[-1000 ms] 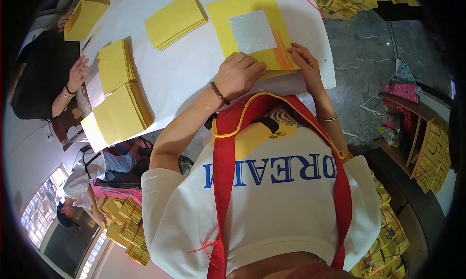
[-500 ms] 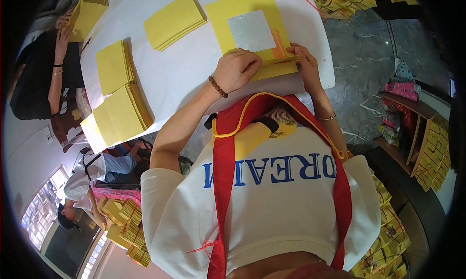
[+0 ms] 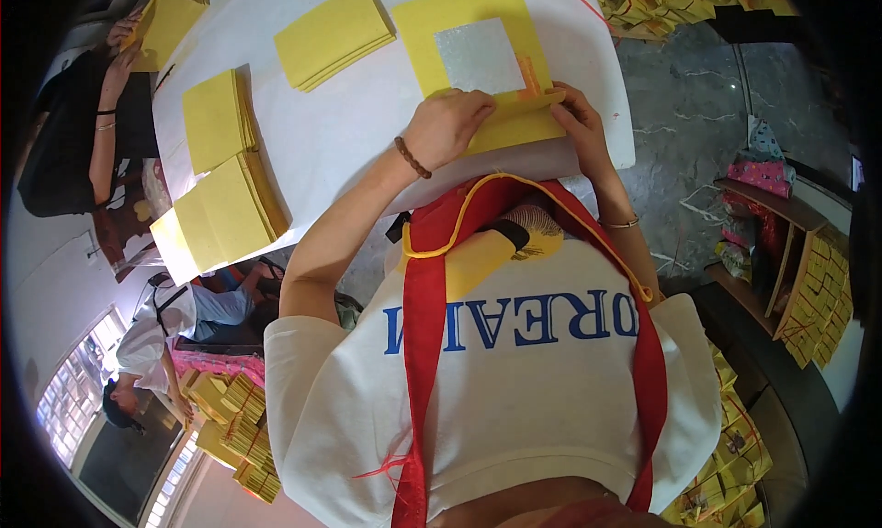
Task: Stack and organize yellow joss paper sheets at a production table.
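Note:
In front of me on the white table lies a sheet of yellow paper (image 3: 464,6) with a silver square (image 3: 480,57) and an orange patch (image 3: 529,76) beside it. Its near edge is turned up into a narrow fold. My left hand (image 3: 452,128) is closed, fingertips bent down on the fold's left part. At the fold's right end, my right hand (image 3: 579,124) pinches the paper between thumb and fingers. More yellow paper lies under and nearer than the fold, next to a greyish strip (image 3: 514,160) at the table's near edge.
Stacks of folded yellow paper (image 3: 335,36) lie left on the white table (image 3: 322,142), two more (image 3: 225,211) near its left edge. A co-worker's hands (image 3: 118,64) handle yellow paper at far left. Another person (image 3: 152,335) bends over yellow bundles (image 3: 234,418). A wooden shelf (image 3: 781,215) stands right.
The fold has moved slightly away from me, and more yellow paper shows on its near side. Both hands keep nearly the same places, with small finger shifts.

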Action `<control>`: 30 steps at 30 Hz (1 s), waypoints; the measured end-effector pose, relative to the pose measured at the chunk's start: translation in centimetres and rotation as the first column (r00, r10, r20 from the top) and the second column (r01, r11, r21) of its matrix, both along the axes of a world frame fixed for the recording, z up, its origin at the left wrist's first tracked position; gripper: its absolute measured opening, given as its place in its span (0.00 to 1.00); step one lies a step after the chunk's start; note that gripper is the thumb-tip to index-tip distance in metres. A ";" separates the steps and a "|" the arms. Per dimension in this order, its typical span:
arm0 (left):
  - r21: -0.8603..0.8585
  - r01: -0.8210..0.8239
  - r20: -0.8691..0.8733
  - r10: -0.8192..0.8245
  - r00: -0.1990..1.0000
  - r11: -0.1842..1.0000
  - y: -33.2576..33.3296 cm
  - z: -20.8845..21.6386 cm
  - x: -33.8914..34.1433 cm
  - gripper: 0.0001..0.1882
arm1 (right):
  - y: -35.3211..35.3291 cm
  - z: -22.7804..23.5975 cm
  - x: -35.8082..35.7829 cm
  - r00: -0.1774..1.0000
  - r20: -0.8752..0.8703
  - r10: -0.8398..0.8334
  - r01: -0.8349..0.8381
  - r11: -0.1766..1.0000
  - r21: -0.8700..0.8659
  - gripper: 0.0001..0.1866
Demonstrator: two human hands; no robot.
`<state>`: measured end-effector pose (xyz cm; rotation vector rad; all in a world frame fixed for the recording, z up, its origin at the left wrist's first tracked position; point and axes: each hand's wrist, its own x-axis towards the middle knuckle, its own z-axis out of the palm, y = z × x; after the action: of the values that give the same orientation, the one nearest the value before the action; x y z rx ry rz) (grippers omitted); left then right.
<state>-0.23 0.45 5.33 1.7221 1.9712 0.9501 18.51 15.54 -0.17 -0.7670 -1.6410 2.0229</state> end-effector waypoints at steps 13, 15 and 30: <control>0.126 0.253 -0.304 -0.205 0.930 0.959 -0.7 -0.2 0.9 0.20 | 0.1 0.5 0.4 0.998 0.000 0.057 -0.057 0.998 -0.008 0.15; 0.129 0.267 -0.237 -0.232 0.943 0.955 -0.5 -0.1 0.7 0.19 | 0.2 0.5 0.4 0.999 -0.003 0.054 -0.054 0.998 -0.011 0.14; 0.144 0.262 -0.135 -0.243 0.960 0.954 -0.2 0.0 -0.2 0.13 | 0.4 0.6 0.6 0.998 0.000 0.062 -0.062 0.998 -0.019 0.17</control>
<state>-0.42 0.23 5.34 2.1038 1.7238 0.9569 19.13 15.98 0.42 -0.7322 -1.6679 2.0835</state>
